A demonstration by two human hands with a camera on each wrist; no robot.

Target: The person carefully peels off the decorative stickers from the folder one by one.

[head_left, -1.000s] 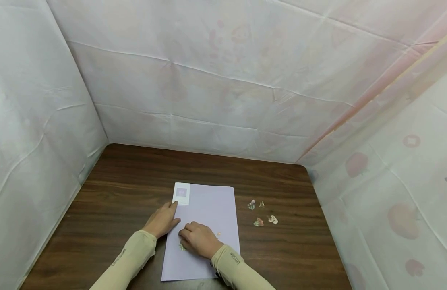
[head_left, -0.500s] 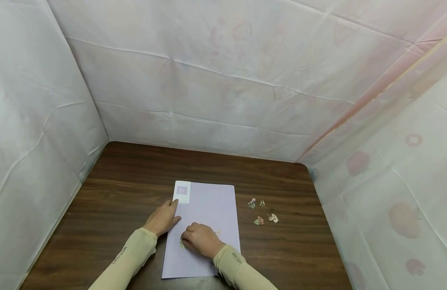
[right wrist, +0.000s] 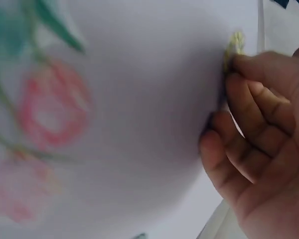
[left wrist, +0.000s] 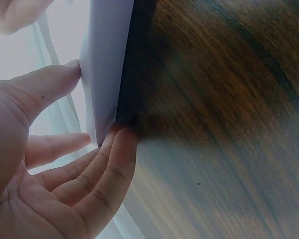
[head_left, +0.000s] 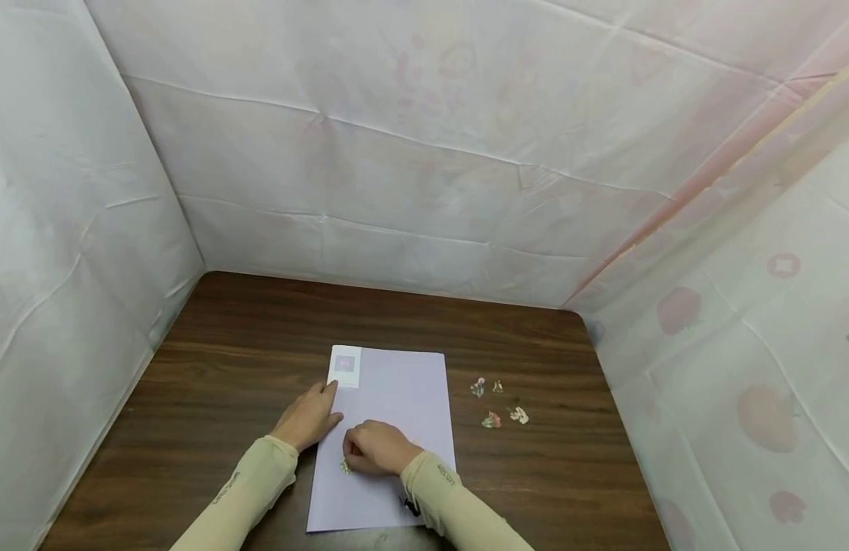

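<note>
So the lilac sheet hasn't budged on the dark wood table over the last second. The left hand keeps its straight fingers flat on the sheet's left edge. What did change: the right hand has curled in tighter, fingertips now pressing a small yellowish sticker onto the paper, so it looks about stuck down. Four more loose stickers wait just right of the sheet. Nothing's in the way.
</note>
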